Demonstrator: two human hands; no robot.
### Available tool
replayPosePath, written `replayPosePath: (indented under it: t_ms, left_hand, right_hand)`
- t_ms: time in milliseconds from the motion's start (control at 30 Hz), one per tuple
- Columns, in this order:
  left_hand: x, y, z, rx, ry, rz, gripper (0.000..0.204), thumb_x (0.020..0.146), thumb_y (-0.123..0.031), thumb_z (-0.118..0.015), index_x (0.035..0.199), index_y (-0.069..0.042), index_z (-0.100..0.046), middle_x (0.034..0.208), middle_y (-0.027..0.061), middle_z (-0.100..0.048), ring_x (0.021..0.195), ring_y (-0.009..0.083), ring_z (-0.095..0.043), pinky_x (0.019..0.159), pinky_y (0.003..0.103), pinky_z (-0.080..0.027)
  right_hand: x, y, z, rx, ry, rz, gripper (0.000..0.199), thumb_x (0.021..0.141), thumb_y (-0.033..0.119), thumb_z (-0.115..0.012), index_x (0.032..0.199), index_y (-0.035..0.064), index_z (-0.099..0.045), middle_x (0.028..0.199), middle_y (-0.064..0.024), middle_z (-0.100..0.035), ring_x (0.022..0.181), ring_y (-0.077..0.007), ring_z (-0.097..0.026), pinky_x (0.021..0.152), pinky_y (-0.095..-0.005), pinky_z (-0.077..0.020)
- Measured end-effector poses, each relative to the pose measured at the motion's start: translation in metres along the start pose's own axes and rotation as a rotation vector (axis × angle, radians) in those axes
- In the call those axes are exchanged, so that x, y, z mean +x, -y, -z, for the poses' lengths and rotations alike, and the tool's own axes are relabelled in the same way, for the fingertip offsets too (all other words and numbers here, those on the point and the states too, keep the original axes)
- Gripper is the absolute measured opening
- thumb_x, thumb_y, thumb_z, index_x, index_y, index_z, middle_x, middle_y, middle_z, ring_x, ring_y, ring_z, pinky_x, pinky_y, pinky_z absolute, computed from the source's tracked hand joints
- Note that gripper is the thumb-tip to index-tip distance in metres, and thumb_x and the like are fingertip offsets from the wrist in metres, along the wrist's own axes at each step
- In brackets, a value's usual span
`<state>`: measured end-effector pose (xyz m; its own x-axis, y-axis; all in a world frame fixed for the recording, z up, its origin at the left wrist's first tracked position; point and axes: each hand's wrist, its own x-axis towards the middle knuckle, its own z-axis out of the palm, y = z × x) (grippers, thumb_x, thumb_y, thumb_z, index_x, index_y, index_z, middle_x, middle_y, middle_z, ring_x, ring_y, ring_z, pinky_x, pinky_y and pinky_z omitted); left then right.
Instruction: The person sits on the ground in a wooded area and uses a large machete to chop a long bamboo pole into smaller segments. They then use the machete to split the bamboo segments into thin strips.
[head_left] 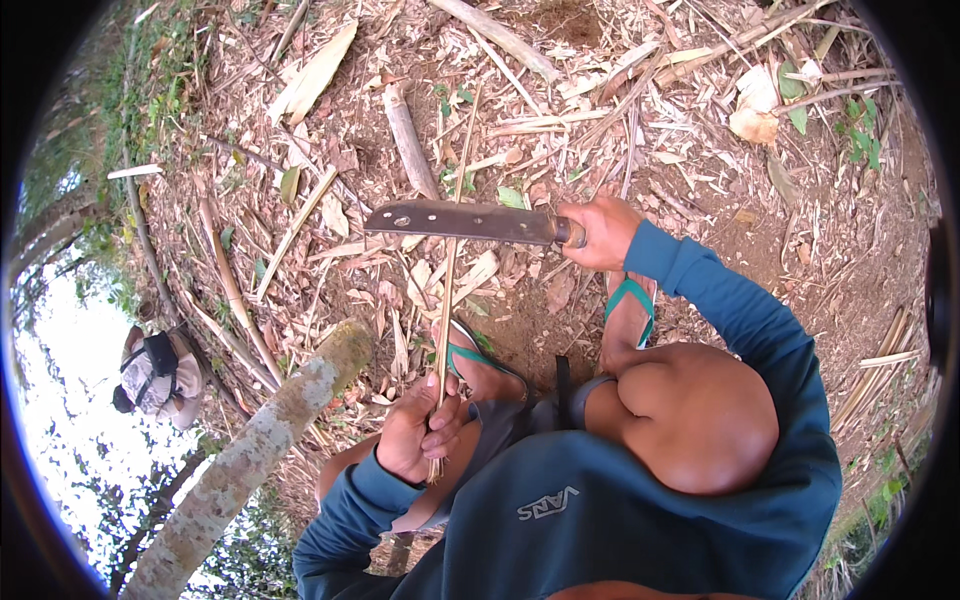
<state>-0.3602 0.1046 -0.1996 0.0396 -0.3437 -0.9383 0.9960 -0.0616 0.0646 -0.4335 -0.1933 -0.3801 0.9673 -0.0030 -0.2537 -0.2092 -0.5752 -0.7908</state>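
Note:
My right hand (604,232) is closed round the handle of a machete (470,221), whose broad dark blade points left and lies level across the view. In my left hand (424,432), fingers wrapped, is a thin split wooden stick (447,320) that stands out away from me. The blade crosses over the stick near its middle; whether they touch I cannot tell. A frayed lower end of the stick sticks out below my left fist. Beyond the blade, the stick's far end reaches over a short bare log (408,140) on the ground.
Wood chips and split strips cover the ground. A thick lichen-spotted trunk (250,450) slants up from the lower left, close to my left arm. At the right lies a bundle of thin sticks (880,365). Another person (160,375) is at the far left. My sandalled feet are below the blade.

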Motion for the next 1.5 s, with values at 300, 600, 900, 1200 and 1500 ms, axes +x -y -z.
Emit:
replayPosePath:
  t_ms: [300,600,900,1200,1500]
  left_hand:
    - [0.009,0.001,-0.001,0.112,-0.049,-0.02,0.026,0.107,-0.032,-0.037,0.103,-0.009,-0.05,0.065,-0.0038,-0.039,0.042,0.0044,-0.029,0.037,0.02,-0.027]
    - [0.011,0.006,-0.003,0.059,-0.108,0.031,0.024,0.106,-0.029,-0.039,0.1,-0.009,-0.052,0.065,-0.0019,-0.042,0.044,0.0063,-0.03,0.038,0.021,-0.026]
    - [0.005,0.012,0.005,-0.003,-0.028,-0.019,0.024,0.106,-0.029,-0.041,0.099,-0.008,-0.051,0.063,-0.0014,-0.041,0.043,0.0069,-0.029,0.038,0.023,-0.026]
    - [0.003,0.007,0.023,0.057,-0.021,-0.012,0.025,0.106,-0.029,-0.041,0.097,-0.009,-0.051,0.063,-0.0015,-0.041,0.043,0.0065,-0.029,0.037,0.022,-0.026]
    - [0.007,0.006,0.042,0.189,-0.031,-0.122,0.027,0.106,-0.031,-0.041,0.098,-0.008,-0.051,0.065,-0.002,-0.041,0.044,0.0057,-0.032,0.035,0.022,-0.028]
  right_hand:
    - [0.014,-0.028,0.013,-0.027,-0.088,-0.014,0.025,0.07,0.023,-0.07,0.089,0.0087,-0.064,0.064,-0.0126,-0.064,0.061,-0.0355,-0.065,0.059,-0.0479,-0.053]
    - [0.029,-0.017,0.018,-0.17,0.053,0.137,0.026,0.073,0.023,-0.07,0.091,0.0058,-0.062,0.07,-0.0182,-0.064,0.066,-0.0384,-0.066,0.06,-0.0474,-0.053]
    - [0.038,-0.07,0.01,-0.179,0.124,0.248,0.031,0.072,0.023,-0.071,0.099,0.0093,-0.064,0.074,-0.0214,-0.067,0.07,-0.0388,-0.068,0.065,-0.0466,-0.0555]
    - [0.069,-0.064,0.019,-0.402,0.091,-0.25,0.033,0.079,0.024,-0.067,0.107,0.007,-0.063,0.076,-0.0231,-0.068,0.071,-0.0412,-0.068,0.07,-0.0498,-0.0551]
    - [0.08,-0.076,0.017,-0.353,-0.064,-0.315,0.036,0.076,0.027,-0.068,0.105,0.0056,-0.064,0.076,-0.0226,-0.068,0.071,-0.0408,-0.068,0.074,-0.0507,-0.0548]
